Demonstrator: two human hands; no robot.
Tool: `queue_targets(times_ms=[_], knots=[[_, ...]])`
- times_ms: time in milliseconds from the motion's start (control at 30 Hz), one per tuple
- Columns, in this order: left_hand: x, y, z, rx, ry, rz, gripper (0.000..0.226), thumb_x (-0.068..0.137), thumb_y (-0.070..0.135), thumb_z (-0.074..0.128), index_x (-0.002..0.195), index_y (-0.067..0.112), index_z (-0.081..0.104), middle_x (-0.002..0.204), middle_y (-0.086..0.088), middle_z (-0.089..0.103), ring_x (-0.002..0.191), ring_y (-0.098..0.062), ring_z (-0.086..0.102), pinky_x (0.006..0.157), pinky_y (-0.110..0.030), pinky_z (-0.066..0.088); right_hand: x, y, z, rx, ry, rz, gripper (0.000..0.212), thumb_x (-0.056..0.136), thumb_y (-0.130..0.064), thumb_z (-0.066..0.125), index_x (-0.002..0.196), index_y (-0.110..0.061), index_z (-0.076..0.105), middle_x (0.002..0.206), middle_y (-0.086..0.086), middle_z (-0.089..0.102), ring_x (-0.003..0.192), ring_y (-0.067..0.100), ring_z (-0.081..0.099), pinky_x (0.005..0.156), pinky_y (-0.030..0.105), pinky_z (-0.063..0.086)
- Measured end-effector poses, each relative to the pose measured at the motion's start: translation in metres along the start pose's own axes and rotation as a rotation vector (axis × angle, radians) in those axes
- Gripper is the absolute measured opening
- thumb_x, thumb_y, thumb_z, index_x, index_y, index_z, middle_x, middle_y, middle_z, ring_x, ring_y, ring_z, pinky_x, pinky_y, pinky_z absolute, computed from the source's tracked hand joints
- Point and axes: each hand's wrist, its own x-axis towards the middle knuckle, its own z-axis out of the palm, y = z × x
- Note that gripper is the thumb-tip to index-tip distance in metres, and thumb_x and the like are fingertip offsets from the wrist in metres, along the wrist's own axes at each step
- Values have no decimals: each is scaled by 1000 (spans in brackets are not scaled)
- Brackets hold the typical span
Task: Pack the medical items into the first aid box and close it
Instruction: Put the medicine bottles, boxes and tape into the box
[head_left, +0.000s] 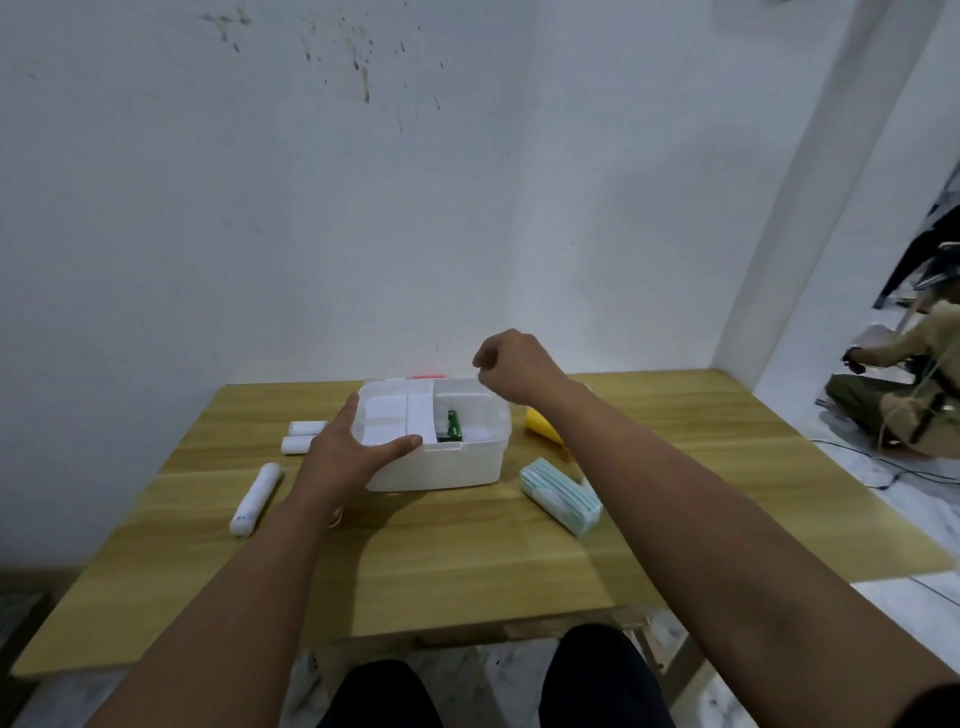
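Observation:
The white first aid box (457, 467) stands open in the middle of the wooden table (467, 561). A white inner tray (395, 415) fills its left half, and a green item (455, 426) stands in the right half. My left hand (348, 452) grips the box's front left corner, thumb along the front rim. My right hand (511, 371) hovers over the box's back right corner with its fingers curled; I see nothing in it. Outside the box lie two short white rolls (306, 436), a long white roll (255, 499), a teal-striped mask pack (561, 496) and a yellow item (543, 431).
A red part (427, 375) shows behind the box, against the white wall. The table's far edge meets that wall. At the right, beyond the table, a person (904, 374) sits on the floor with cables nearby. My knees show under the near table edge.

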Motion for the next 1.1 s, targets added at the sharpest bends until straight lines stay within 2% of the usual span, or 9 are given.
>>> queue_targets(times_ms=[233,300,400,567,667,733,800,933,1100], knots=[[-5,5,-1,11,-3,-29,115,57,83,77,154,37,35,146,1,55,124,-24,53,76,-35,47,-51,1,-24,-378,-169,138,9,87,-7,62,83,-11,55,86,6,61,76,22,60,64,31,50],[-7,7,1,19,5,-36,111,63,77,79,155,34,36,146,-1,56,122,-24,53,74,-35,46,-68,-3,-21,-462,-327,177,13,90,-11,68,99,-9,59,88,6,60,83,23,63,72,33,54],[-10,9,3,28,26,-45,104,69,70,81,154,30,38,145,-3,57,126,-28,54,79,-39,48,-90,4,-4,-617,-450,168,39,90,-20,74,124,-7,62,115,8,66,109,29,66,84,37,54],[-13,12,3,40,34,-76,108,68,71,81,156,28,36,146,-4,56,126,-30,54,75,-39,50,-112,23,17,-618,-342,120,18,95,-9,61,112,-11,65,115,6,67,108,27,65,73,35,43],[-12,12,3,60,34,-64,108,69,72,80,157,27,36,146,-5,56,125,-29,55,70,-36,48,-112,24,17,-610,-348,153,9,93,-9,61,92,-18,58,110,3,65,107,28,64,84,41,48],[-12,12,2,68,33,-63,109,68,73,80,157,27,36,146,-5,57,125,-29,55,70,-35,48,-107,19,4,-649,-364,147,13,89,-12,68,99,-16,61,108,3,65,107,28,64,83,40,49],[-12,12,1,85,29,-69,117,62,79,78,158,27,35,147,-5,57,126,-29,55,76,-39,53,-98,9,-19,-692,-355,130,33,80,-12,77,109,-16,64,102,4,67,95,25,64,78,37,51],[-14,11,-1,95,30,-78,134,48,92,68,160,28,32,149,-4,55,129,-29,55,91,-49,57,-69,-16,-61,-677,-184,73,30,71,-12,82,89,-16,58,79,2,59,66,18,55,59,30,46],[-14,13,-2,101,30,-98,135,50,90,70,162,28,29,151,-4,54,131,-29,54,92,-49,57,-33,-33,-54,-467,-212,-75,46,74,-17,82,118,-20,70,110,0,68,94,21,63,76,34,56]])
